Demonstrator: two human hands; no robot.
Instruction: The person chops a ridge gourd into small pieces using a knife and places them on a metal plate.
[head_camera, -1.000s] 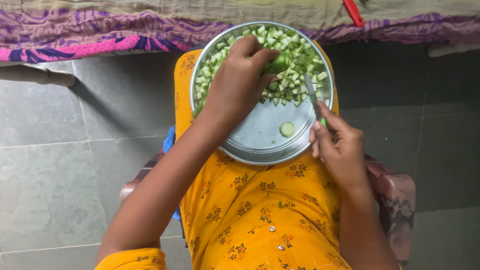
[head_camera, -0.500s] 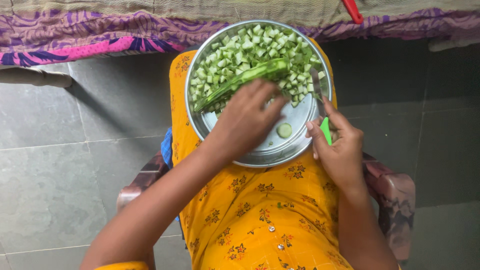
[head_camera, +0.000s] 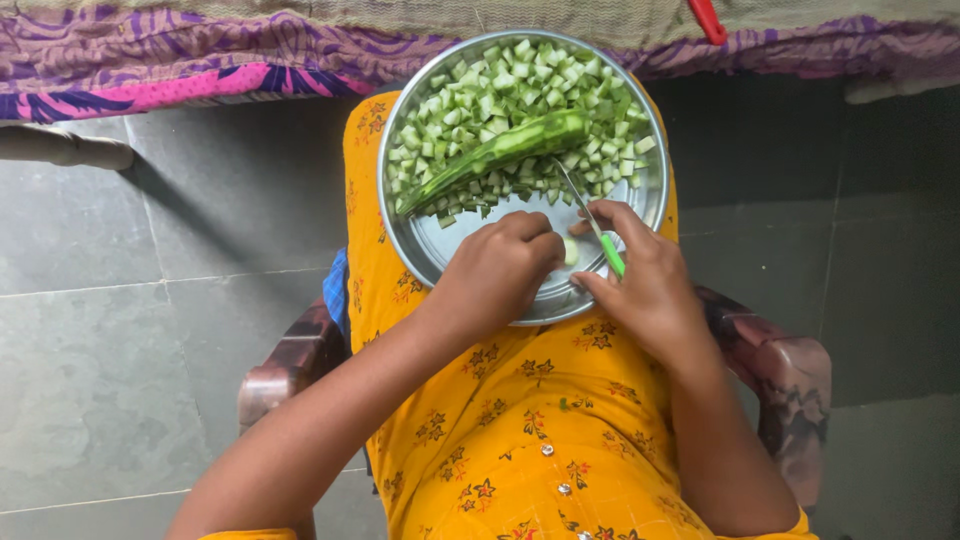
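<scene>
Left hand (head_camera: 500, 272) pinches a pale cucumber slice (head_camera: 571, 250) at the steel plate's (head_camera: 440, 250) near rim. Right hand (head_camera: 640, 280), just beside, grips a green-handled knife (head_camera: 590, 222), blade pointing away toward the long gourd strip (head_camera: 490, 158); slice mostly hidden, probably between both thumbs.

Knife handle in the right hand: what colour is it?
Bright green; the knife handle shows between the right hand's fingers in the head view.

Steel plate (head_camera: 440, 250) (on orange-clad lap (head_camera: 520, 420)) holds chopped vegetables (head_camera: 500, 90).

Orange flower-printed dress (head_camera: 520, 420); short sleeves
</scene>
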